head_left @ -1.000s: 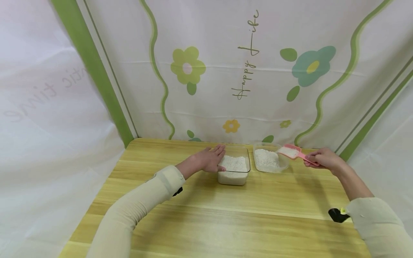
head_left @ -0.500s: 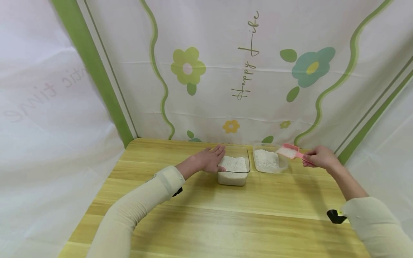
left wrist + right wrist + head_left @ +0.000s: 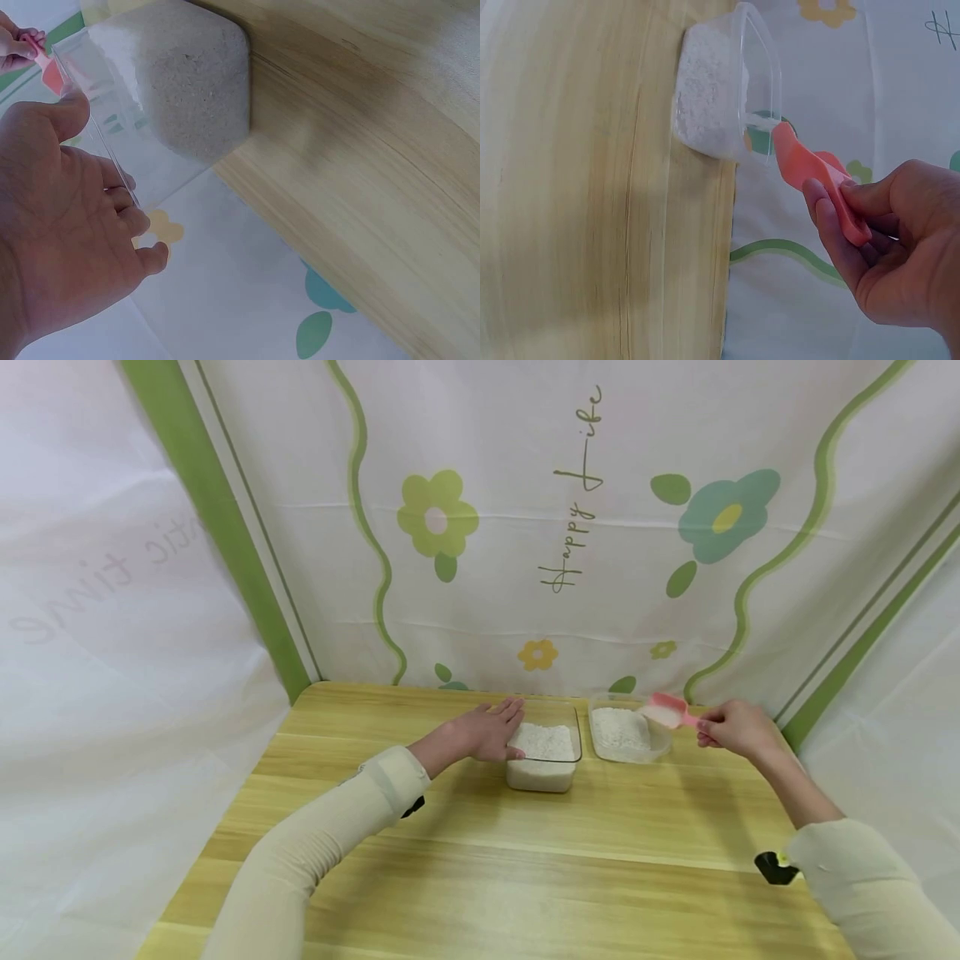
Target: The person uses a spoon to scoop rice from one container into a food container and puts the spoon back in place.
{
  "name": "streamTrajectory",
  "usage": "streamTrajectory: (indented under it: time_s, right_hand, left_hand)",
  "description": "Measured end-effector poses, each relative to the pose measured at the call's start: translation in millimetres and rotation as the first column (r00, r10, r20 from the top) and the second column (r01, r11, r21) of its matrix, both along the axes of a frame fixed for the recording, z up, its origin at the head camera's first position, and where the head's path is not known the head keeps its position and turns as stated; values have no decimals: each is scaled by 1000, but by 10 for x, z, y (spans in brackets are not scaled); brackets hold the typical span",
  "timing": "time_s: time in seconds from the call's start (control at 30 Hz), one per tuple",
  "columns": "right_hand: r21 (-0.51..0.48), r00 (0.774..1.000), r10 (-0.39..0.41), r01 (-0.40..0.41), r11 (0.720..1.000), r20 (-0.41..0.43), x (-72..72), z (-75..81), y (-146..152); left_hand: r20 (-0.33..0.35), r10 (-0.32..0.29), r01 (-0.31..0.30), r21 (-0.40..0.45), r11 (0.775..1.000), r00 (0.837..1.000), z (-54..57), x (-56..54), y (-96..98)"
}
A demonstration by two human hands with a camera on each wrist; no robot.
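Observation:
My left hand (image 3: 491, 732) rests spread on the left rim of a clear square container (image 3: 551, 761) holding white, grainy contents (image 3: 199, 90). Its thumb and fingers lie along that rim in the left wrist view. A pink scoop (image 3: 670, 705) is in my right hand (image 3: 738, 727), which pinches the handle between thumb and fingers. White powder lies in the scoop, tilted with its lip over the right rim of a clear plastic tub (image 3: 744, 82). At the lip, a little white powder shows spilling inside the tub. White powder (image 3: 620, 729) is heaped in the tub.
Both containers stand side by side at the back of a wooden table (image 3: 487, 877). Right behind them hangs a white curtain (image 3: 495, 602) with flowers and lettering. More curtains close off the left and right sides.
My right hand has moved slightly left with the scoop, bringing it farther over the tub and tilting it more. The left hand and both containers have stayed in place.

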State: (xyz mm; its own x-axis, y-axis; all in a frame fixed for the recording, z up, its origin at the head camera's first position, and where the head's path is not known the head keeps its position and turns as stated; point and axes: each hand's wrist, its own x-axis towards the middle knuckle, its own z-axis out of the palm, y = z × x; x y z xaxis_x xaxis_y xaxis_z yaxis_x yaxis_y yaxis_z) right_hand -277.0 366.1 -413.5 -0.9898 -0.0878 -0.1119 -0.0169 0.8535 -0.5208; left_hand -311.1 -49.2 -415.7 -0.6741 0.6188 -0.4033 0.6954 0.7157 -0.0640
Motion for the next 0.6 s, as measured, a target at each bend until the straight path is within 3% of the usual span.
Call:
streamTrajectory:
  time_s: [0.2,0.6]
  right_hand:
    - [94,992,24,-13,996,-121,25,-38,-38]
    - [215,980,77,-37,976,-185,22,-66,-130]
  left_hand:
    - [-5,0,0,-11,1000,1000,6,0,-2]
    - [-5,-3,3,-11,1000,1000,-10,-3,-3]
